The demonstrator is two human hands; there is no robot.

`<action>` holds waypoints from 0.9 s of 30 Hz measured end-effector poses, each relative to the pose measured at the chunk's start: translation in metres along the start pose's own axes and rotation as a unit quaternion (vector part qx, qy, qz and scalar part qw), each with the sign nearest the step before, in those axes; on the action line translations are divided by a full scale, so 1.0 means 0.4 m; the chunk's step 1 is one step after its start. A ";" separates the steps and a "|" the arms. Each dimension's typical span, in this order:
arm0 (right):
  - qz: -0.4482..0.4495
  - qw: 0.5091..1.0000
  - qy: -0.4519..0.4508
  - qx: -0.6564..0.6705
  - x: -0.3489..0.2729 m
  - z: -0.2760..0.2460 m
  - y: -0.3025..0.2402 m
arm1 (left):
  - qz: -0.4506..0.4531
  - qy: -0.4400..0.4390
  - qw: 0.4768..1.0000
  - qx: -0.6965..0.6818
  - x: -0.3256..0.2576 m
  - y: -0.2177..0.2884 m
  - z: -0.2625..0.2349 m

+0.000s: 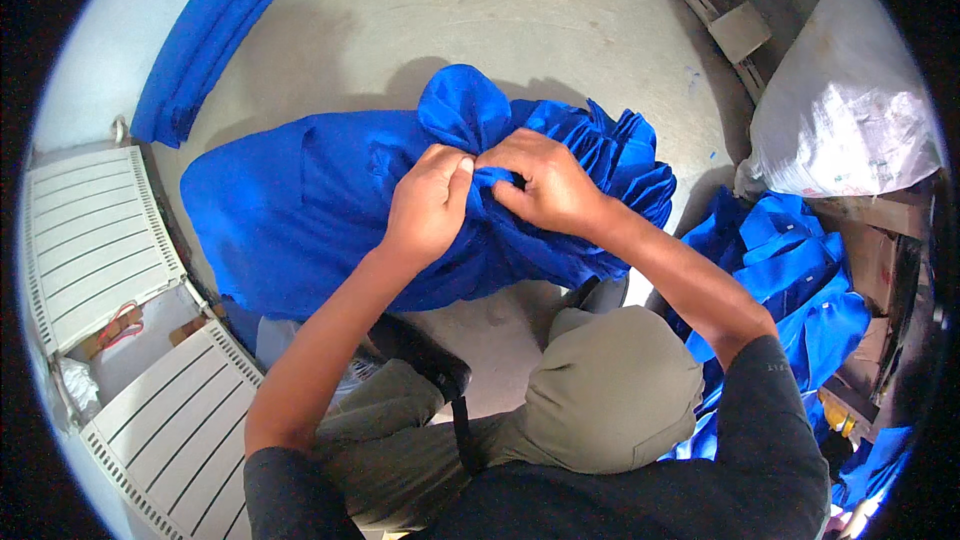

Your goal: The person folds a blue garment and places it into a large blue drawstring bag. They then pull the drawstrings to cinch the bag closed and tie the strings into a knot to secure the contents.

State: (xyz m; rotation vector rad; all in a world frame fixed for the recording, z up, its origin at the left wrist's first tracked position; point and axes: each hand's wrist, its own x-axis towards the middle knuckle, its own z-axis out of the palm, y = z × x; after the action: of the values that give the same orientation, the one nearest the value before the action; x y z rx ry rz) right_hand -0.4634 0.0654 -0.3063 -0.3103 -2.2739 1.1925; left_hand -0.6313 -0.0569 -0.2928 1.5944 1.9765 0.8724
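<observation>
In front of me on the floor lies a large bundle of blue fabric [290, 200], smooth on its left and bunched into folds on its right. My left hand [430, 195] is closed, its thumb and fingers pinching a twisted strip of blue cloth [490, 177] at the top of the bundle. Close beside it, my right hand [545, 180] grips the same strip with curled fingers. A rounded puff of blue cloth [462, 105] stands up just beyond both hands. My fingers hide part of the strip.
White radiators [100, 220] stand along the left wall. Rolled blue fabric [205, 50] leans at the upper left. To my right are piled blue cloth pieces [790, 270], a filled white plastic sack [845, 100] and cardboard [870, 270]. My knee [610, 390] is bent close to the bundle.
</observation>
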 end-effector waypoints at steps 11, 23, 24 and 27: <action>-0.027 0.989 -0.097 -0.112 0.030 -0.099 0.004 | -0.019 -0.118 0.991 -0.064 0.017 0.038 -0.023; 0.140 0.983 -0.082 -0.081 0.000 -0.091 -0.110 | -0.328 -0.161 0.756 -0.543 0.009 -0.058 0.027; 0.136 0.985 -0.069 -0.076 -0.014 -0.092 -0.123 | -0.321 -0.162 0.766 -0.533 0.017 -0.045 0.027; 0.095 0.984 -0.052 -0.144 -0.024 -0.045 -0.111 | -0.304 -0.174 0.783 -0.514 0.022 -0.041 0.023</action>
State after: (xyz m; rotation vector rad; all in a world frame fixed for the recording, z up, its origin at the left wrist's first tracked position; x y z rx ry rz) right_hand -0.4434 0.0477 -0.2654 -0.5989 -2.5587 0.9873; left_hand -0.6383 -0.0487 -0.3107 0.3886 1.1947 0.9975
